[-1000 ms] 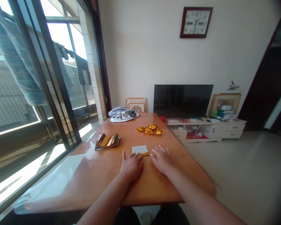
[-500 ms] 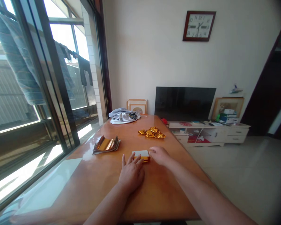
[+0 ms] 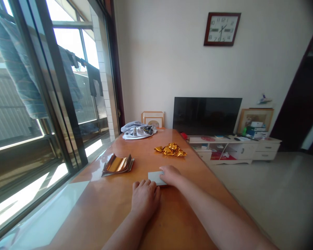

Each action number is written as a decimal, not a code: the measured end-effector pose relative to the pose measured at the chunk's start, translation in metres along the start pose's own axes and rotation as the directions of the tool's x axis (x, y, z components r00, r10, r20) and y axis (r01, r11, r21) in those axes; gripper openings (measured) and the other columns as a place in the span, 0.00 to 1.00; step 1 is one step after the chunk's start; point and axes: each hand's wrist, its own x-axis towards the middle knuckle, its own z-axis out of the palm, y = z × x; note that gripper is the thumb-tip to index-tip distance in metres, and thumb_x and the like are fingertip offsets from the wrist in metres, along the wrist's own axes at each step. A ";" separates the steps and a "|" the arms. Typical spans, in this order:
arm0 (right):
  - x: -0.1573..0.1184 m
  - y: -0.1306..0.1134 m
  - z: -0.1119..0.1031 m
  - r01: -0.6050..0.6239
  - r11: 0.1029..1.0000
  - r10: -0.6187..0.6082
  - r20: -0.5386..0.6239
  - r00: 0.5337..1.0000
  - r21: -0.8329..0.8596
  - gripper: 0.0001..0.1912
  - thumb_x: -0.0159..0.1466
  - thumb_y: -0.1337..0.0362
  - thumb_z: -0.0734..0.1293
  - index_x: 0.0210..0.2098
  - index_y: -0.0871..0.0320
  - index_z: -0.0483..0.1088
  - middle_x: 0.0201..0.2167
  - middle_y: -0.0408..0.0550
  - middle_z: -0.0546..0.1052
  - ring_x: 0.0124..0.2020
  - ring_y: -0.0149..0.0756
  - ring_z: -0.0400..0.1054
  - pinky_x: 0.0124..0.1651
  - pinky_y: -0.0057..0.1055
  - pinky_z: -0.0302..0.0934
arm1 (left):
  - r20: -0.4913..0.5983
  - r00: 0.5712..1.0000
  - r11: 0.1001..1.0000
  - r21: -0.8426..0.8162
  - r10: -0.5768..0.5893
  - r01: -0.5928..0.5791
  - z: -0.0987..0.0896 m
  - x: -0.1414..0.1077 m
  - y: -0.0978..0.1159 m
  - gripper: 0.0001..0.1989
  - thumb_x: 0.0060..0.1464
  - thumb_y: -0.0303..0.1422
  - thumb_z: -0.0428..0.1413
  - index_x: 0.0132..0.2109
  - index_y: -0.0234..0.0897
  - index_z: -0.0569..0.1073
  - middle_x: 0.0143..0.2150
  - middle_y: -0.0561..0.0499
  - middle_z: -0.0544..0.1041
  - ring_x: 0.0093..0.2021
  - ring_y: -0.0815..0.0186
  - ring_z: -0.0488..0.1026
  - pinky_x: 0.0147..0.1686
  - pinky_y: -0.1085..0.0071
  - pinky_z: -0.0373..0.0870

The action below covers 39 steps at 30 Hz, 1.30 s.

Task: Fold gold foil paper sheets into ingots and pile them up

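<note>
A small pale sheet (image 3: 154,176) lies on the brown table (image 3: 104,211) in front of me. My left hand (image 3: 146,197) rests at its lower left corner, fingers curled together; what they hold, if anything, is hidden. My right hand (image 3: 170,175) pinches the right side of the sheet, thumb and fingers closed on it. Left of the hands lies a stack of curled gold foil sheets (image 3: 118,164). Beyond the hands sits a crumpled, twisted piece of gold foil (image 3: 171,150).
Grey cloth (image 3: 138,130) is bundled at the table's far end. The table's right edge runs past my right forearm. A television (image 3: 207,115) and white cabinet (image 3: 246,152) stand beyond. Windows (image 3: 67,86) are on the left.
The gold strip at the near edge of the pale sheet no longer shows. My right hand has moved left and down onto the sheet, and my left hand's spread fingers have curled in.
</note>
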 end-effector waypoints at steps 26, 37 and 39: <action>-0.044 0.011 0.022 -0.240 0.187 0.497 0.119 0.860 0.953 0.16 0.57 0.64 0.66 0.44 0.55 0.63 0.41 0.51 0.79 0.36 0.37 0.76 0.29 0.27 0.68 | -0.063 0.998 0.986 -0.164 -0.011 0.000 0.002 0.001 -0.005 0.09 0.65 0.38 0.48 0.43 0.41 0.71 0.42 0.47 0.77 0.46 0.58 0.73 0.46 0.62 0.62; -0.079 -0.012 0.038 -0.155 -0.181 0.422 0.219 0.880 0.971 0.12 0.60 0.65 0.68 0.43 0.56 0.66 0.37 0.49 0.80 0.36 0.37 0.77 0.40 0.33 0.75 | 0.129 0.976 0.978 -0.137 0.177 -0.160 0.002 0.001 0.009 0.11 0.65 0.32 0.46 0.49 0.44 0.71 0.48 0.47 0.73 0.45 0.61 0.73 0.41 0.69 0.68; -0.084 -0.013 0.039 -0.135 -0.245 0.391 0.226 0.892 0.960 0.13 0.58 0.67 0.69 0.43 0.56 0.67 0.36 0.48 0.80 0.35 0.37 0.77 0.40 0.33 0.75 | 0.149 0.973 0.979 -0.130 0.177 -0.159 0.002 0.001 0.007 0.11 0.64 0.32 0.47 0.49 0.43 0.71 0.47 0.48 0.72 0.44 0.62 0.73 0.40 0.69 0.67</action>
